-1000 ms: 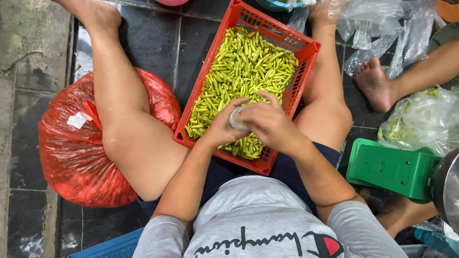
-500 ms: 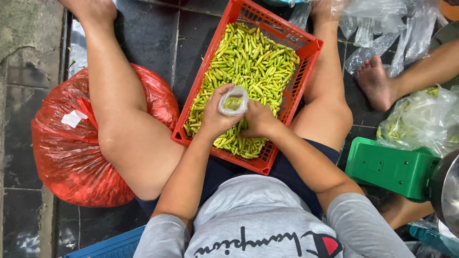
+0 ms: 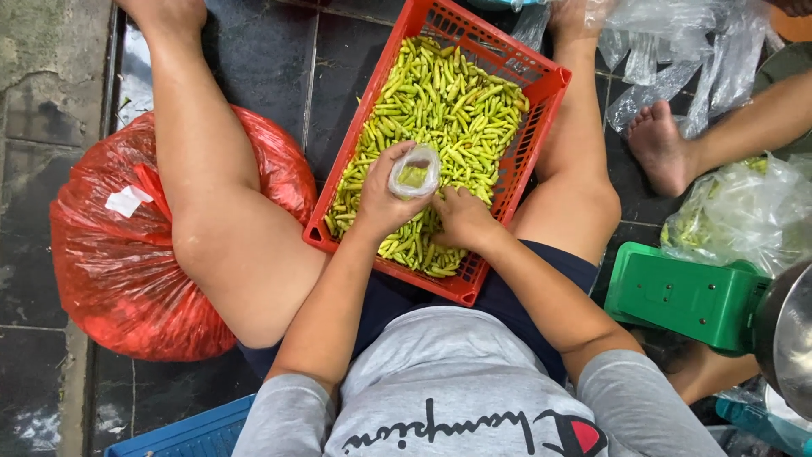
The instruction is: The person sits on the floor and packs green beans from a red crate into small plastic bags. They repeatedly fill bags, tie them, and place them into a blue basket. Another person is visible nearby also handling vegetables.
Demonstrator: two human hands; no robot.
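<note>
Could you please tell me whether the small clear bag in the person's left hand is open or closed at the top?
Open: the small clear bag gapes upward in the left hand, with green chillies visible through its mouth.

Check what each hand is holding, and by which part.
The left hand holds a small clear plastic bag by its side, mouth open upward. The right hand rests on the green chillies in the red crate; its grip is hidden.

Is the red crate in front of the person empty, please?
No, the red crate is filled with green chillies.
</note>
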